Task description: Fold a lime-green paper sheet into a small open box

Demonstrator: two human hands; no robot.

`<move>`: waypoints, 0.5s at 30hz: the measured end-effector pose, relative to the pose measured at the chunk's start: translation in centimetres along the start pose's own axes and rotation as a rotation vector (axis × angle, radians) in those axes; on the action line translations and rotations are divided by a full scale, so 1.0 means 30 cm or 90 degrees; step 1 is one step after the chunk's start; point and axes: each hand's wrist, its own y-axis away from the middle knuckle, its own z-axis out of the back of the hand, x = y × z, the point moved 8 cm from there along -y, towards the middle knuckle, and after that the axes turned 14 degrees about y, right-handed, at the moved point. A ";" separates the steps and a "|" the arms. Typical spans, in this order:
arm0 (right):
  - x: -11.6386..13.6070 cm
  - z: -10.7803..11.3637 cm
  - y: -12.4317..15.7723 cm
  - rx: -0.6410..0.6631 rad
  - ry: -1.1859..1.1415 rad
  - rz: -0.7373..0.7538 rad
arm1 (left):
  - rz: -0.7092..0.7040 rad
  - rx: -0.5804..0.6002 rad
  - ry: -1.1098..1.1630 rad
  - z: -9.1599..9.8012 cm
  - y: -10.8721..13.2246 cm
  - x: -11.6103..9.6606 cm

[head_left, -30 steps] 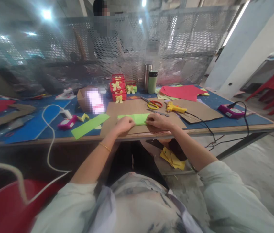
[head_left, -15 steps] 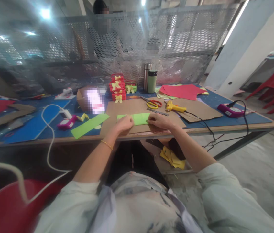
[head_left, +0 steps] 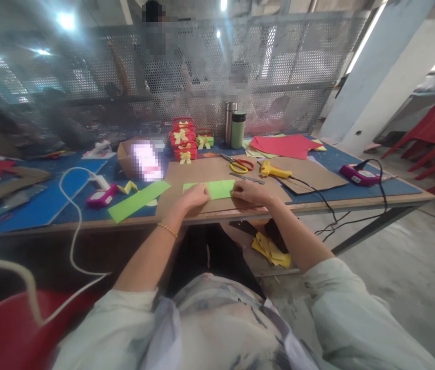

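Observation:
A bright green strip of paper lies over a brown cardboard sheet at the table's front edge. My left hand is closed on its left part, fingers curled. At the right end, my right hand pinches the same strip, thumb and fingers together. Just beyond the right hand is a grey flat blade-like tool. Scissors with red and yellow handles and a yellow glue gun lie behind it. A second green strip rests to the left.
Small red boxes with yellow bows are stacked at the back, beside two bottles. Red paper sheets lie at the back right. Purple power adapters trail cables on both sides. A perforated metal screen stands behind; a person is beyond it.
The whole view has shifted slightly, so things appear a little further left. Both hands keep their grip on the green strip, with no clear movement over the cardboard.

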 end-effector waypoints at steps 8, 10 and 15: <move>0.002 -0.001 0.005 -0.004 0.028 -0.040 | -0.015 0.005 -0.004 -0.003 -0.007 0.003; 0.004 0.001 0.008 0.000 0.034 -0.050 | -0.015 0.010 -0.010 -0.005 -0.012 0.005; 0.008 0.004 0.012 0.007 0.048 -0.056 | -0.008 0.012 -0.033 -0.003 -0.010 0.001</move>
